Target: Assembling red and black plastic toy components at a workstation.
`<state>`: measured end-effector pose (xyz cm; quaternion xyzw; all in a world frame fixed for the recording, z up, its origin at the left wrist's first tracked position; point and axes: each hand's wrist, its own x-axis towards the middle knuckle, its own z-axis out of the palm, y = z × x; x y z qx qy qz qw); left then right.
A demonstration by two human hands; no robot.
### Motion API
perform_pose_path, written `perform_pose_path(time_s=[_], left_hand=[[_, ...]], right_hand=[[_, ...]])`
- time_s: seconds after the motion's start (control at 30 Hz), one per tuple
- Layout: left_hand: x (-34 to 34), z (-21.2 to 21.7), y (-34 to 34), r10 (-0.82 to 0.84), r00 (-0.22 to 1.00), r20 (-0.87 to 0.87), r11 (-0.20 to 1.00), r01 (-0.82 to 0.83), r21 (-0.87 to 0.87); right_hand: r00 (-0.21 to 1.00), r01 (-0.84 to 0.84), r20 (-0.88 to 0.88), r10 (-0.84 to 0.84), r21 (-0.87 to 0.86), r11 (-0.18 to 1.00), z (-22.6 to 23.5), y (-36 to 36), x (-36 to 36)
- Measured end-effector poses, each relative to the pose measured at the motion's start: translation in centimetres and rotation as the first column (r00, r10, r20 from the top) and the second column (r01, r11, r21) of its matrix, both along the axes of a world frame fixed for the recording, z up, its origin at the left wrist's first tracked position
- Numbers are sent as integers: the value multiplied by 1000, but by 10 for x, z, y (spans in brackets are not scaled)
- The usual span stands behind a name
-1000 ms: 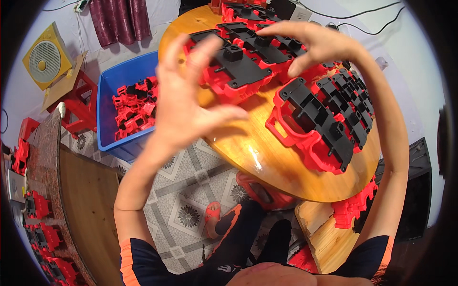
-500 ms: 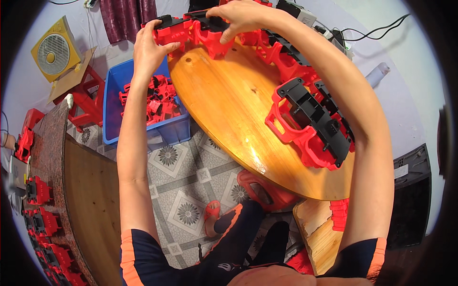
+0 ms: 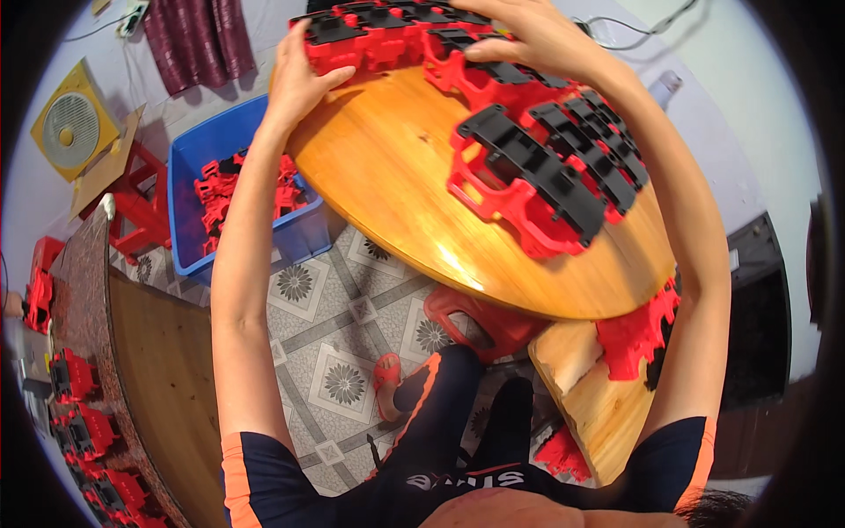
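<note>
A cluster of red plastic frames with black tops [image 3: 383, 46] lies along the far side of the wooden table. My left hand [image 3: 299, 88] rests against the left end of that cluster, its fingers stretched along the end frame and its thumb apart in front. Over the cluster's middle is my right hand [image 3: 537, 40], fingers and thumb spread across the black tops; some fingertips are cut off by the upper edge. Closer to me, a separate-looking red frame with a black top [image 3: 532, 180] sits at the near edge of the group.
The oval wooden table [image 3: 378, 176] has a blue bin [image 3: 304, 233] of red parts to its left. Below its near edge are a red stool [image 3: 488, 326] and a wooden board [image 3: 572, 405] with red parts. More frames line a dark counter [image 3: 97, 290]; a fan [image 3: 70, 132] stands behind.
The view has shifted, so the table sits higher. My right hand now lies farther right along the cluster, while my left thumb has spread from the end frame.
</note>
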<state>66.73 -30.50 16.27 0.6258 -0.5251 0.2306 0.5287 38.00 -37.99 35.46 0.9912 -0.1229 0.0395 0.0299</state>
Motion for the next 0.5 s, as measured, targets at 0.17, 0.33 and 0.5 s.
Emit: perform_pose_path(time_s=[0.17, 0.33, 0.5], left_hand=[[-127, 11, 65, -204, 961, -188, 973, 177, -149], [-269, -4, 117, -300, 954, -11, 953, 301, 32], [-271, -3, 94, -159, 987, -21, 987, 159, -35]], right_hand=[[862, 39, 507, 16, -97, 995, -61, 40, -154], [811, 146, 583, 51, -285, 947, -124, 103, -184], [742, 63, 671, 6, -78, 995, -140, 100, -146]])
